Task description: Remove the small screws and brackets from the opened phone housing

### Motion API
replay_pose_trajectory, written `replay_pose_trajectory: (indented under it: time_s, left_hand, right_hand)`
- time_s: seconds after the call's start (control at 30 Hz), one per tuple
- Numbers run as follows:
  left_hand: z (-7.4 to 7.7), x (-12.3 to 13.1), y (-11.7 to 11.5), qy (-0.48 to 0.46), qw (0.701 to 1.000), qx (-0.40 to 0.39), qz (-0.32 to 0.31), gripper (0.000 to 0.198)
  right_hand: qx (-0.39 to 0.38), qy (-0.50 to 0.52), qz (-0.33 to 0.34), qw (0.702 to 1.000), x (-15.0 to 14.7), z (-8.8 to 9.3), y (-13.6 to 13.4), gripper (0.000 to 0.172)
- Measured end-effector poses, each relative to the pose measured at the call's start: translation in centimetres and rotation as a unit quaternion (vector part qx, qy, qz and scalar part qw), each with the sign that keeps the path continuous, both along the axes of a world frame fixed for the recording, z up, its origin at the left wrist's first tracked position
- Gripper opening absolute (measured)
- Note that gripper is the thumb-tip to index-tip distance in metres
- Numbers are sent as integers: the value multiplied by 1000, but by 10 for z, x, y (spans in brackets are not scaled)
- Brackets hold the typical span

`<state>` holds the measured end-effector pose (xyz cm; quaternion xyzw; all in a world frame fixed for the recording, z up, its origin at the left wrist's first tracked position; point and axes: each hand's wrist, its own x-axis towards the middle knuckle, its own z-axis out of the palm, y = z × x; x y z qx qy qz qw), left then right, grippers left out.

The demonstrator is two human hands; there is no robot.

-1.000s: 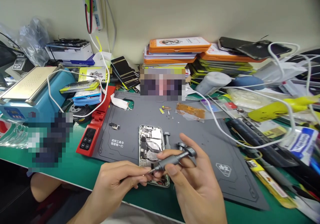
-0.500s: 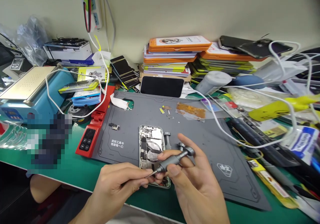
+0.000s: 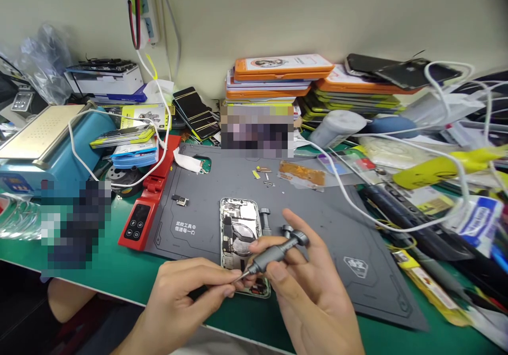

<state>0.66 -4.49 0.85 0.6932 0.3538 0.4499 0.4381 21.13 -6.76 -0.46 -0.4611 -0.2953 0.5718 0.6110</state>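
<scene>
My right hand (image 3: 313, 291) holds a grey precision screwdriver (image 3: 270, 258) slantwise, its shaft pointing down to the left. The thumb and fingers grip the handle, while the index finger stretches up past the cap. At the screwdriver's tip, the thumb and fingers of my left hand (image 3: 186, 297) are pinched together; whatever sits between them is too small to make out. Under both hands lies an opened smartphone (image 3: 240, 222) with its inner parts showing, its lower end partly covered by my fingers. Another grey screwdriver (image 3: 265, 218) stands beside the phone's right edge.
A grey work mat (image 3: 206, 185) lies on the green table (image 3: 115, 270). On it are a small phone part (image 3: 181, 200), tiny metal pieces (image 3: 268, 178) and an orange-brown strip (image 3: 302, 174). A red control unit (image 3: 138, 222) borders the left; white cables (image 3: 357, 215) and tools crowd the right.
The camera view has shifted very slightly. Both hands and the screwdriver keep almost the same pose, with the tip still at my left fingertips.
</scene>
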Motion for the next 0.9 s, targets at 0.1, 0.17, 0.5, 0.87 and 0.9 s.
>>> replay_pose_trajectory:
  time_s: [0.1,0.17,0.5,0.87,0.9]
  left_hand:
    - [0,0,0,1,1000,0,1,20]
    - [0,0,1,2,1000,-2,-1,18]
    - [0,-1,2,3,1000,4,-3,15]
    - [0,1,3,160,961,177,143,19]
    - [-1,1,2,203,943,211,160,20]
  right_hand:
    - [-1,-5,0,1000,0,0,1,77]
    - [-1,-9,0,1000,0,1,1,77]
    - [15,-20,1,1000,0,-1,0,74]
    - [29,13,-160,987,-6,17,7,53]
    - [46,-17,-206,977,-9,19,7,53]
